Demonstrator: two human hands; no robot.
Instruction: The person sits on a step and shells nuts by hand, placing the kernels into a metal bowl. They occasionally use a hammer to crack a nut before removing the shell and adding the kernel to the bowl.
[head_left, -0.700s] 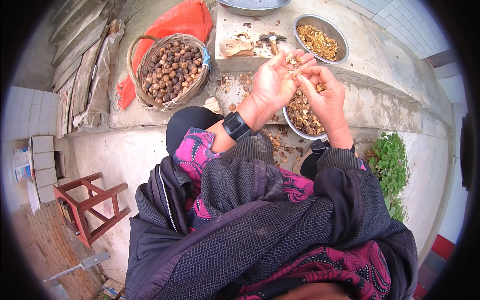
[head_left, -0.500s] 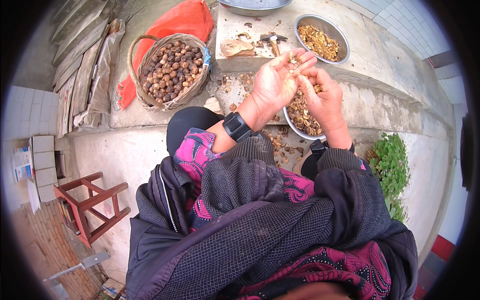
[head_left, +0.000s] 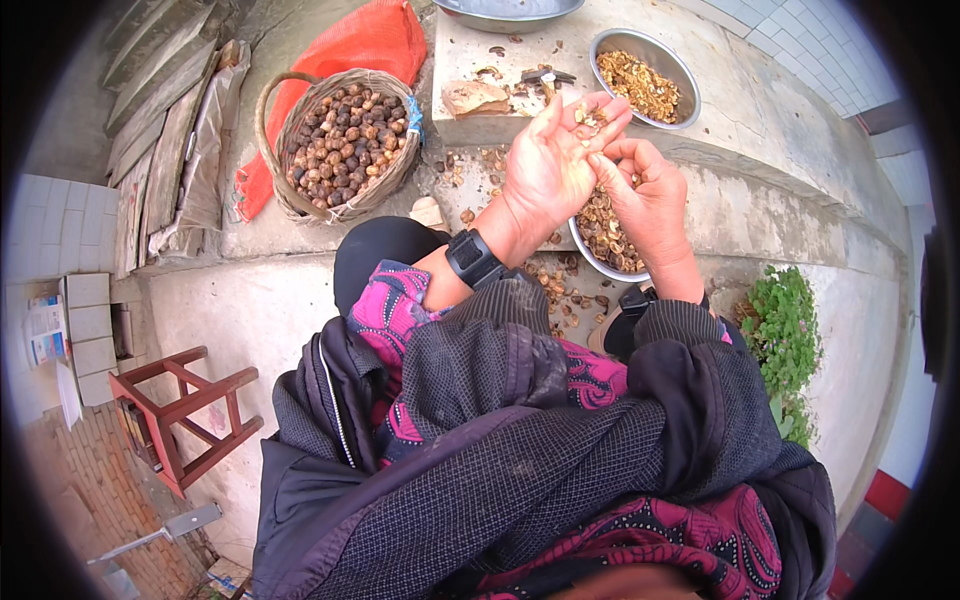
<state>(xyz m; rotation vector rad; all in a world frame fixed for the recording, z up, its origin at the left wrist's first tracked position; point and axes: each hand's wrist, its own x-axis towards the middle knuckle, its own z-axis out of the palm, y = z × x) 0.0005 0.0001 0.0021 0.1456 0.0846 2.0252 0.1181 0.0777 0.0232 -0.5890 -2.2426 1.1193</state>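
Above the lower metal bowl (head_left: 600,240) at the front edge of the concrete ledge (head_left: 780,130), nut pieces (head_left: 590,118) lie in the left hand (head_left: 555,165), palm up, fingers spread. The right hand (head_left: 645,195) touches it, fingertips pinching at the pieces. The lower bowl holds shells or kernels; which, cannot tell. A second metal bowl (head_left: 645,75) of broken bits sits near the ledge's back edge. A woven basket (head_left: 340,145) of whole brown nuts stands at the left end, an orange sack (head_left: 370,45) behind it. Red stool (head_left: 185,410) on the floor, lower left.
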